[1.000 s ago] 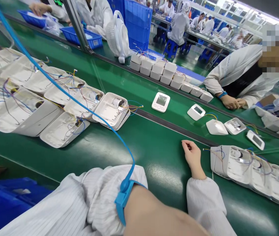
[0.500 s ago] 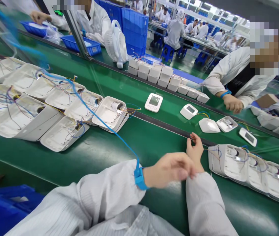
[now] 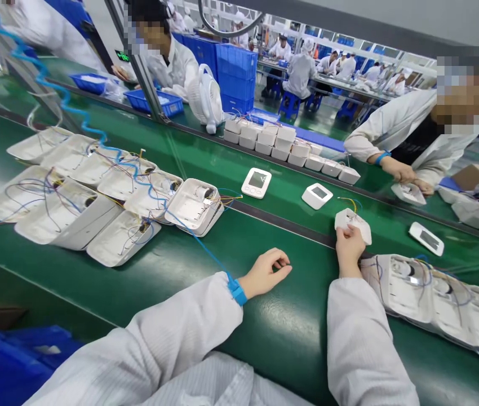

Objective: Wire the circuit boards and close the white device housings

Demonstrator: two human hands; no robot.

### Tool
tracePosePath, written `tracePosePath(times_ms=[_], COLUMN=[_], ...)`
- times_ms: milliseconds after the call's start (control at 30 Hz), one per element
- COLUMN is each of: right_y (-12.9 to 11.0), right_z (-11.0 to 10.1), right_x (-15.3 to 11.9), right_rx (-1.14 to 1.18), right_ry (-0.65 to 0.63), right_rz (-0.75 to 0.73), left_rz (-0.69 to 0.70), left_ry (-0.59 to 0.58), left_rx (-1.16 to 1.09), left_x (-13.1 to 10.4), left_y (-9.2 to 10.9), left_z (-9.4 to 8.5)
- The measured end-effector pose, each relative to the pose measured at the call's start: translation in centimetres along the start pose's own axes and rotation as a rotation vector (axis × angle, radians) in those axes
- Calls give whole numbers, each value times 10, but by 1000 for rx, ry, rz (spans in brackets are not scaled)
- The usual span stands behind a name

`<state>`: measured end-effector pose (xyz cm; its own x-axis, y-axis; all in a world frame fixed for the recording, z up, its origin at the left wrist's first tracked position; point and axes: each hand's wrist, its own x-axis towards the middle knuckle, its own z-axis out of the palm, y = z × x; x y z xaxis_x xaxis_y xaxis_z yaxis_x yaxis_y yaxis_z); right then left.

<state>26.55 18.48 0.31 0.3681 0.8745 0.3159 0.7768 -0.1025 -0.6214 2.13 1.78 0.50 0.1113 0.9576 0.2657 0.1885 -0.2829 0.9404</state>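
Observation:
My right hand (image 3: pixel 349 247) grips the near edge of a white plastic housing (image 3: pixel 362 226) on the far belt, its open inside facing up with yellow and blue wires sticking out. Over the green work surface (image 3: pixel 282 332) hangs my left hand (image 3: pixel 267 272), empty, thumb apart from loosely bent fingers; a blue wrist strap (image 3: pixel 236 290) with a coiled cord is on that wrist. Beyond the hands lie a white device with a screen (image 3: pixel 257 183), a smaller one (image 3: pixel 318 195) and a third tilted one (image 3: pixel 426 238).
Open white housings with wires (image 3: pixel 68 211) crowd the left; more housings (image 3: pixel 408 282) stand in a row at right. Across the belt a co-worker's hands (image 3: pixel 408 172) hold a white housing (image 3: pixel 409 193). A white fan (image 3: pixel 205 98) and stacked white housings (image 3: pixel 271 138) stand behind.
My right hand has reached forward and taken hold of the housing. My left hand has drawn back leftward, away from the right forearm. The co-worker has picked up the neighbouring housing.

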Motion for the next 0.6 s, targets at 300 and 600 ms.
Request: tracePosePath(times_ms=[300, 600], right_y=[-40, -41], right_z=[-8, -11], right_x=[-150, -136], right_rx=[276, 721], right_ry=[-403, -276], right_rz=[-590, -78], left_rz=[53, 94], left_ry=[103, 98], left_rx=[310, 475], left_x=[-2, -10], left_y=[-13, -14], left_z=[-16, -28])
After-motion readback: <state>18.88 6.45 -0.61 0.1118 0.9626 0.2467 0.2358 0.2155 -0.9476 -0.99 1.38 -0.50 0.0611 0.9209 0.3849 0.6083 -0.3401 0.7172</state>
